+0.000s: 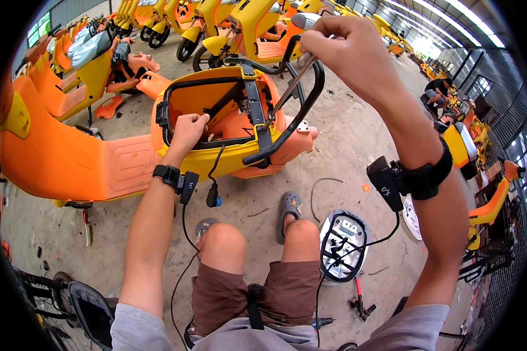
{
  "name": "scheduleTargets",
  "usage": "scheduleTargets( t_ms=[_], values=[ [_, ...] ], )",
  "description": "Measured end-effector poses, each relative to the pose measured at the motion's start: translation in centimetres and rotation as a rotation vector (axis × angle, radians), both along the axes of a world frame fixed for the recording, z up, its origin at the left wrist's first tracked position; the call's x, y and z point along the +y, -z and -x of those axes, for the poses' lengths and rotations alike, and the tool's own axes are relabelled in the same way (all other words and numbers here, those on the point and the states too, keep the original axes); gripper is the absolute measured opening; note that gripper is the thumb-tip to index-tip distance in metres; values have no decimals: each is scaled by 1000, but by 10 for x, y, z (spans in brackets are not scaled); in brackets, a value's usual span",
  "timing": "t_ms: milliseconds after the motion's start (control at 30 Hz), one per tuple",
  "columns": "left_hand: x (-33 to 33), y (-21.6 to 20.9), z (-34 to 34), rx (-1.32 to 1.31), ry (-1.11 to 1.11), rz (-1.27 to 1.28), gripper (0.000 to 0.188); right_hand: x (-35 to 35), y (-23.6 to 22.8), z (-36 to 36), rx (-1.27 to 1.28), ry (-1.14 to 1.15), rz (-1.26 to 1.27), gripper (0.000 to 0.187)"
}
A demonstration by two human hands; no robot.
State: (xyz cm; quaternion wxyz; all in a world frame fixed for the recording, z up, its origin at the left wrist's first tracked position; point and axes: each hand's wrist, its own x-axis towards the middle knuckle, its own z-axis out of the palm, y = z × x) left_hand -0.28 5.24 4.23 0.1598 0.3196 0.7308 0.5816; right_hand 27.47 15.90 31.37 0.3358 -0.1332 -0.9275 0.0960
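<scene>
l. hand over near edge of open under-seat compartment of orange-and-yellow scooter; fingers curled, cannot tell if gripping anything. inside compartment: dark bar running diag., w/ orange surfaces around. r. hand, raised, closed tightly on upper end of slim metal rod; lower end at blk. crosspiece, r. side of compartment. on floor, lower r.: white shell w/ blk. parts inside.

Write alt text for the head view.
A person's right hand holds a slim metal tool slanting down toward the black rear rack of an orange-and-yellow scooter. The left hand is at its open underseat compartment; an upturned seat lies on the concrete floor.
</scene>
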Motion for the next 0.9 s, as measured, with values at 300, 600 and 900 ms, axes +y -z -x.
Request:
scheduleTargets(
  t_ms=[300,600,900],
  values=[
    [-1,4,3,38,14,7,37,12,-5,-19,-141,-524,65,58],
    [-1,-3,-3,49,-11,-11,40,23,-9,-30,-176,-148,180,88],
    [-3,-1,-2,17,19,15,36,38,11,-38,-152,-71,-145,39]
  ],
)
